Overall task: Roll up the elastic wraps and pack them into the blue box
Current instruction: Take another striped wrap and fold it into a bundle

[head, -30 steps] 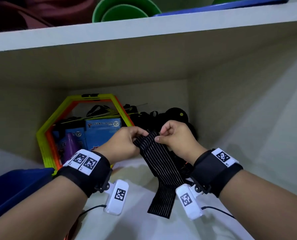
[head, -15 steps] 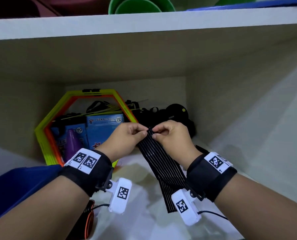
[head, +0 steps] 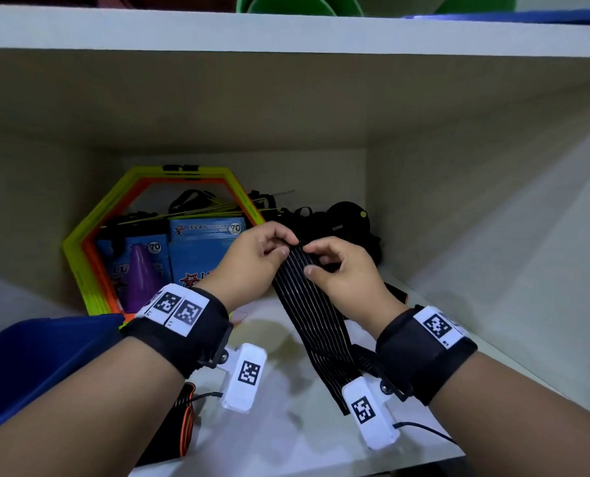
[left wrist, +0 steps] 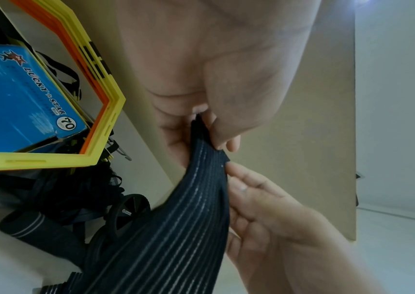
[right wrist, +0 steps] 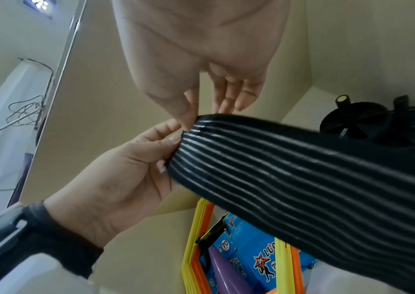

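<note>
While both hands are raised inside a shelf compartment, the left hand (head: 252, 263) pinches the top end of a black elastic wrap (head: 316, 318) with thin pale stripes between thumb and curled fingers; the right hand (head: 341, 273) pinches that same end just beside it; the wrap's loose length hangs down between the wrists to the white shelf (head: 286, 425); a blue box (head: 35, 366) sits at lower left; yellow and orange hexagonal rings (head: 80, 249) lean against the back wall.

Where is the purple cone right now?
In the head view, the purple cone stands at the shelf's back left, inside the hexagonal rings, before the blue Lucky Star boxes.
</note>
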